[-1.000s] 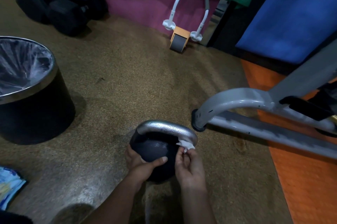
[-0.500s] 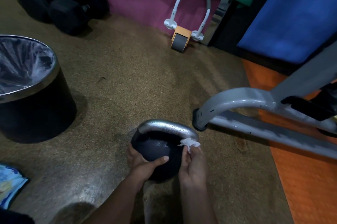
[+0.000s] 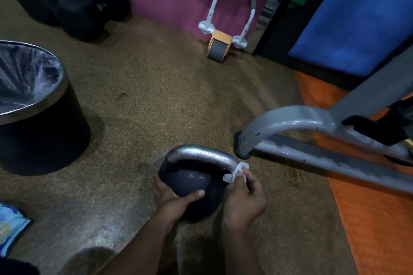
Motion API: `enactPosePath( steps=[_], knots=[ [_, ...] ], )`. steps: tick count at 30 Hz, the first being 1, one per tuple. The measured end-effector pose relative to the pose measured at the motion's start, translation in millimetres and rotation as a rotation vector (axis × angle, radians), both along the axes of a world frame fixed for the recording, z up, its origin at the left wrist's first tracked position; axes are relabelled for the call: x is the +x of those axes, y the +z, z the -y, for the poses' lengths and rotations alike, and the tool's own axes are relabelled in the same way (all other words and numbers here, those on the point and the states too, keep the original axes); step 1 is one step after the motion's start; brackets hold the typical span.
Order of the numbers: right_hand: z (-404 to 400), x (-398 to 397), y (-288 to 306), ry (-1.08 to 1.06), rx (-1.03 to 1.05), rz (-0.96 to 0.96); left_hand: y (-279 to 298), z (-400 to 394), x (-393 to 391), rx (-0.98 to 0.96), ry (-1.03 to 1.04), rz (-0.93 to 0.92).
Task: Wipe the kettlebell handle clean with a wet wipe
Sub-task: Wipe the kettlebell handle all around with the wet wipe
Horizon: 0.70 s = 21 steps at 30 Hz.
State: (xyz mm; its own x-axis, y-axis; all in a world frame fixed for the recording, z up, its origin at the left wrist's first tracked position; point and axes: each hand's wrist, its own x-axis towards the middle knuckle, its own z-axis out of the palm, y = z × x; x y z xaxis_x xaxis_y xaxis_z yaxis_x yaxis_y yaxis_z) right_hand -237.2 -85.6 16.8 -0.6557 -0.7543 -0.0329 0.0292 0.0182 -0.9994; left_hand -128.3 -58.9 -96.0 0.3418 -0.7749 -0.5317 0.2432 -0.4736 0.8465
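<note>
A black kettlebell (image 3: pixel 190 182) with a shiny silver handle (image 3: pixel 201 155) stands on the speckled brown floor, low in the middle of the view. My left hand (image 3: pixel 176 199) cups the near side of the ball, thumb lying across it. My right hand (image 3: pixel 244 196) pinches a small crumpled white wet wipe (image 3: pixel 238 170) and presses it against the right end of the handle, where it bends down to the ball.
A black bin (image 3: pixel 40 116) with a metal rim and plastic liner stands at left. A grey machine frame (image 3: pixel 312 134) lies just right of the kettlebell, on an orange mat (image 3: pixel 380 218). An ab roller (image 3: pixel 220 45) leans at the pink wall. A blue packet (image 3: pixel 11 227) lies lower left.
My right hand has slid the wipe a little up and outward around the right end of the handle. My left hand stays on the ball.
</note>
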Motion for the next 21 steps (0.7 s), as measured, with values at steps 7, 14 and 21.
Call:
enactPosePath(
  steps=[7, 14, 21],
  knots=[
    [4.2, -11.7, -17.7, 0.021, 0.011, -0.055, -1.4, -0.5, 0.6, 0.018, -0.011, 0.023],
    [-5.2, -13.3, -22.4, 0.062, -0.01, -0.157, -1.9, -0.3, 0.6, 0.025, -0.014, 0.015],
    [1.0, -9.9, -13.4, 0.054, -0.041, -0.127, -0.1, -0.2, -0.1, -0.011, -0.004, 0.013]
  ],
)
